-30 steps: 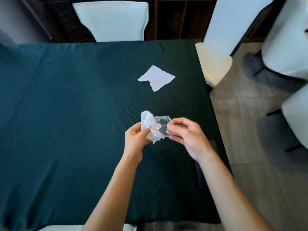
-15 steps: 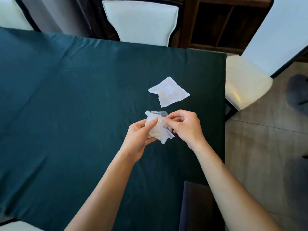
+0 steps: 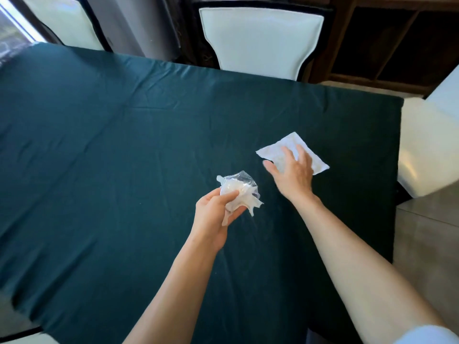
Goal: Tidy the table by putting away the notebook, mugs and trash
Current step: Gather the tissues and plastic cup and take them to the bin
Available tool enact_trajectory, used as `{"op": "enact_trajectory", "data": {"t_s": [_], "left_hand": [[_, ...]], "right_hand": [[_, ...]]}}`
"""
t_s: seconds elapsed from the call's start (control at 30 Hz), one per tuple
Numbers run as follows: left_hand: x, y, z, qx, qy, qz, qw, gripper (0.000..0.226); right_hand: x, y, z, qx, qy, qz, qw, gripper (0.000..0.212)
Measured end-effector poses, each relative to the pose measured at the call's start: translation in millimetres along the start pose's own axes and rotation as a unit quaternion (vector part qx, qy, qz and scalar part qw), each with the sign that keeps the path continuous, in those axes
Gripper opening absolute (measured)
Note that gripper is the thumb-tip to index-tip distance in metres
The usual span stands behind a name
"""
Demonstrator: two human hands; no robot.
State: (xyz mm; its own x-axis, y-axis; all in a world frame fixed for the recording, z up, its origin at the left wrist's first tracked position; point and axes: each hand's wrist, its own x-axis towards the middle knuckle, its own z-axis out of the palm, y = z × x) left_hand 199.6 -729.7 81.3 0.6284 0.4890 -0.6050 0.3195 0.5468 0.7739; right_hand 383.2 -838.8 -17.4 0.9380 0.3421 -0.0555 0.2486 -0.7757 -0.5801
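My left hand (image 3: pixel 214 214) grips a crumpled wad of clear plastic and white tissue (image 3: pixel 238 193), held a little above the dark green tablecloth (image 3: pixel 99 150). A flat white napkin (image 3: pixel 315 157) lies on the cloth to the right of the wad. My right hand (image 3: pixel 293 172) hovers over the napkin's near half with fingers spread, holding nothing; whether the fingertips touch the napkin I cannot tell. No notebook or mug is in view.
White upholstered chairs stand around the table: one at the far side (image 3: pixel 260 40), one at the far left (image 3: pixel 64 23), one at the right edge (image 3: pixel 427 150). A dark wooden shelf (image 3: pixel 387 45) is behind. Tiled floor (image 3: pixel 427 244) lies to the right.
My right hand let go of the wad and moved right and away, over the flat napkin, fingers now spread. The left hand keeps the wad alone. The view shifted left.
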Motion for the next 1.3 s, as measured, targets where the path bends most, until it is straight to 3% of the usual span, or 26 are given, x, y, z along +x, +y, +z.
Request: {"op": "enact_trajectory", "data": {"t_s": [0.07,0.13,0.3,0.4,0.47,0.57,0.7,0.83,0.93,1.1,1.3], "left_hand": [[-3.1,6.1,-12.5,-0.007,-0.006,0.003,1.0,0.018],[-9.1,14.6,-30.9,0.002,-0.005,0.012,1.0,0.021],[-30.6,45.9,-94.0,0.017,0.026,0.045,0.998,0.023],[-49.6,66.5,-135.4,0.009,0.05,0.064,0.997,0.022],[-69.4,77.8,-166.0,-0.001,0.055,0.082,0.995,0.019],[-101.5,90.7,-208.3,-0.006,0.064,0.105,0.992,0.017],[-149.7,105.0,-273.6,-0.017,0.074,0.144,0.987,0.016],[-211.5,106.2,-361.8,-0.019,0.095,0.202,0.975,0.018],[-257.5,99.0,-436.4,-0.04,0.118,0.241,0.962,0.018],[-322.6,75.9,-572.0,-0.122,0.215,0.256,0.935,0.02],[-386.1,40.7,-674.1,-0.158,0.289,0.264,0.907,0.013]], "right_hand": [[12.2,13.8,8.5,-0.098,0.009,0.031,0.995,0.069],[15.6,24.6,14.5,-0.132,-0.05,0.069,0.988,0.063],[1.0,16.4,23.7,-0.093,-0.056,0.084,0.991,0.04],[-20.4,-11.6,31.7,-0.054,-0.121,0.1,0.986,0.023],[-44.1,-47.7,38.5,-0.029,-0.144,0.096,0.984,0.01],[-86.6,-121.6,41.6,0.024,-0.152,0.029,0.988,0.03],[-155.4,-234.1,37.6,0.156,-0.199,-0.01,0.968,0.028],[-247.6,-350.6,29.8,0.351,-0.273,-0.032,0.895,0.015],[-327.8,-432.0,22.1,0.445,-0.331,-0.049,0.831,0.025],[-461.8,-543.5,48.6,0.462,-0.411,-0.116,0.777,0.029],[-584.2,-632.1,145.7,0.387,-0.384,-0.227,0.807,0.004]]}}
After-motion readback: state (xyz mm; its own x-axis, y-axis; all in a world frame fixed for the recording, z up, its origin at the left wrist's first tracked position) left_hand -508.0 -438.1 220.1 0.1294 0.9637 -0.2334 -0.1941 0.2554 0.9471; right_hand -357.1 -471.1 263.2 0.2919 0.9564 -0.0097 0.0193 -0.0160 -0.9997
